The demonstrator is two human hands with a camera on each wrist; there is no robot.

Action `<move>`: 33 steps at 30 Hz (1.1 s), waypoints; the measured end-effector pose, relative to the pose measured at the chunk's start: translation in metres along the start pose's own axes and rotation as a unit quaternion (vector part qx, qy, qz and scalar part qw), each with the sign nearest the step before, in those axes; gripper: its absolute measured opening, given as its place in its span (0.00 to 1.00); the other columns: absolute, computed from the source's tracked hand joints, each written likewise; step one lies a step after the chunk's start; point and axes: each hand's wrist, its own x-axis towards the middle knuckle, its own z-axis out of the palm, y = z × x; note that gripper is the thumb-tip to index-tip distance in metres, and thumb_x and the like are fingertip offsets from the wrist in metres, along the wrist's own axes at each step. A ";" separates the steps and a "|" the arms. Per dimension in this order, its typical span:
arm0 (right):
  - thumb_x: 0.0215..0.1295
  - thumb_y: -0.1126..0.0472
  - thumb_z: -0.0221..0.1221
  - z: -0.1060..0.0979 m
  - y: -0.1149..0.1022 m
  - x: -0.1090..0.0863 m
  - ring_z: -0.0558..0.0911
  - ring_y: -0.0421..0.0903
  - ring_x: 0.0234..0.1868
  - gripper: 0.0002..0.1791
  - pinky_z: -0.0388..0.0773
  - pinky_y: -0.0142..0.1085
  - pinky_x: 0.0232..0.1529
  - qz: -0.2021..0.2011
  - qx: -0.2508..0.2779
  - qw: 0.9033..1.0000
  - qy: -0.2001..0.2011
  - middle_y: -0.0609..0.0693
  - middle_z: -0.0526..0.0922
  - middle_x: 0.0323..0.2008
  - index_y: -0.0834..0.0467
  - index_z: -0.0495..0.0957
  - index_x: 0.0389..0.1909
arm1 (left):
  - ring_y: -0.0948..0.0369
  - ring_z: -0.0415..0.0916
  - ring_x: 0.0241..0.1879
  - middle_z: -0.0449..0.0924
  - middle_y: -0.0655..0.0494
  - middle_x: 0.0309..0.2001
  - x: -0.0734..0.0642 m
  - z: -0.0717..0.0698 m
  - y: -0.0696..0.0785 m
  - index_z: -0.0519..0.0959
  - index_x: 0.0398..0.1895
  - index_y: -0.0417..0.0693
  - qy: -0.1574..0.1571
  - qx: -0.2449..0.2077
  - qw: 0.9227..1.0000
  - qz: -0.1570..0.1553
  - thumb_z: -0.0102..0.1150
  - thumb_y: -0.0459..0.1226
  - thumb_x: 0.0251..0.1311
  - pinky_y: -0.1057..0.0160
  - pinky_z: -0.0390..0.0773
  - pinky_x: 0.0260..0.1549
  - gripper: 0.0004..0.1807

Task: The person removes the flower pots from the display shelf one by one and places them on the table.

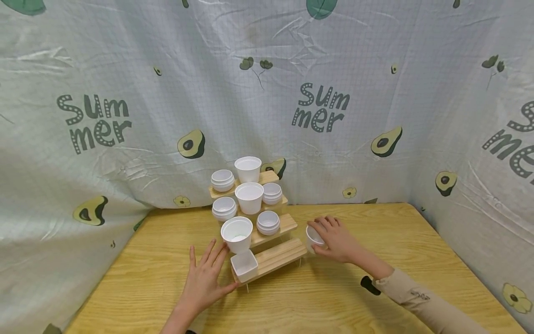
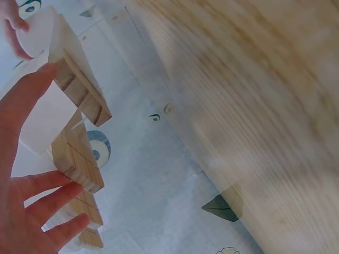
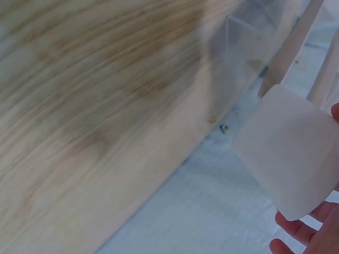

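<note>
A tiered wooden stand point(image 1: 281, 258) with several steps holds white pots. My left hand point(image 1: 206, 277) is spread at the stand's left end. In the left wrist view its thumb point(image 2: 33, 87) touches the lowest step's end, while the fingertips lie against the step above. A square white pot point(image 1: 244, 266) sits on the lowest step's left end, below a tapered round pot point(image 1: 237, 235). To the right of the stand, my right hand point(image 1: 338, 242) grips a white pot point(image 3: 291, 153) by its sides, close to the lowest step's right end.
Higher steps carry more tapered pots point(image 1: 249, 199) and low ribbed round pots point(image 1: 268, 223). Everything stands on a wood-grain table point(image 1: 359, 292). A printed curtain point(image 1: 267, 106) hangs behind the table and along both sides.
</note>
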 end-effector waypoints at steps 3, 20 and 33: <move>0.55 0.47 0.57 0.003 0.007 0.000 0.67 0.50 0.45 0.29 0.65 0.48 0.44 0.009 -0.005 1.000 0.003 0.53 0.71 0.48 0.54 0.67 0.56 | 0.48 0.60 0.62 0.69 0.50 0.59 0.000 0.000 0.000 0.69 0.58 0.45 -0.003 -0.001 1.000 -0.001 0.68 0.61 0.25 0.31 0.47 0.55 0.51; 0.53 0.48 0.58 0.028 0.044 0.008 0.68 0.55 0.44 0.28 0.64 0.53 0.44 0.060 -0.012 0.998 0.007 0.56 0.72 0.46 0.57 0.70 0.53 | 0.48 0.59 0.62 0.69 0.50 0.59 -0.002 -0.002 0.002 0.68 0.58 0.45 -0.014 -0.003 1.000 -0.006 0.68 0.61 0.26 0.32 0.45 0.56 0.51; 0.56 0.48 0.55 0.039 0.056 0.025 0.67 0.58 0.47 0.28 0.65 0.55 0.45 0.095 -0.018 0.995 -0.026 0.59 0.71 0.49 0.58 0.68 0.55 | 0.48 0.61 0.62 0.70 0.50 0.59 0.001 -0.002 0.002 0.68 0.58 0.45 -0.006 -0.005 1.000 -0.001 0.68 0.61 0.26 0.31 0.45 0.56 0.51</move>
